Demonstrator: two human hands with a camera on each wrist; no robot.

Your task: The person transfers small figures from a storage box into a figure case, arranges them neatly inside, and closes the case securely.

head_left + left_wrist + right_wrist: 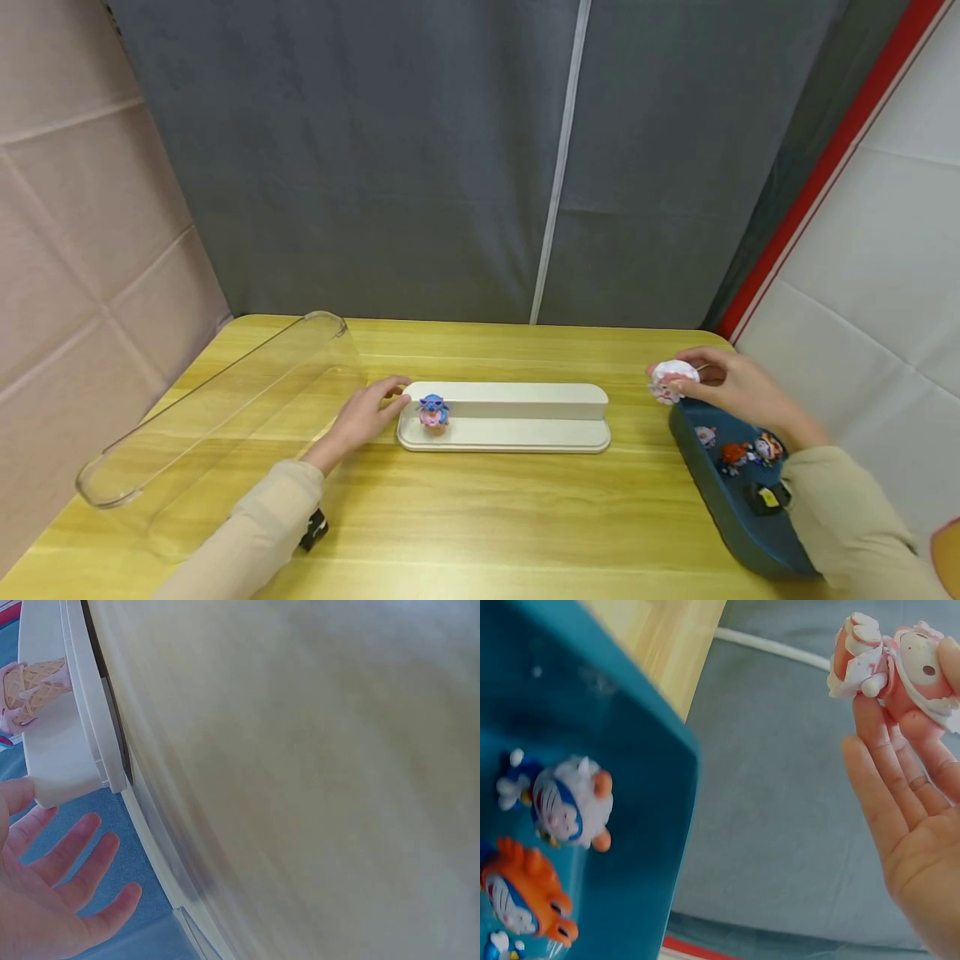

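My right hand (738, 392) pinches a pink and white figurine (672, 380) between thumb and fingers, above the far edge of a dark teal bin (693, 467). In the right wrist view the figurine (911, 671) lies on its side in the grip. At the left end of a white stepped display base (517, 433), my left hand (365, 414) touches the corner with its fingers spread and relaxed. A blue figurine with a pink ice-cream cone (433, 414) stands on the base's left part; the left wrist view shows its waffle cone (34, 690).
Several figurines, one with an orange hood (529, 892) and one with a white woolly hood (574, 802), lie in the bin beside a black item with a yellow label (767, 498). A long clear cover (225, 417) lies left. A small black object (313, 530) sits by the left sleeve.
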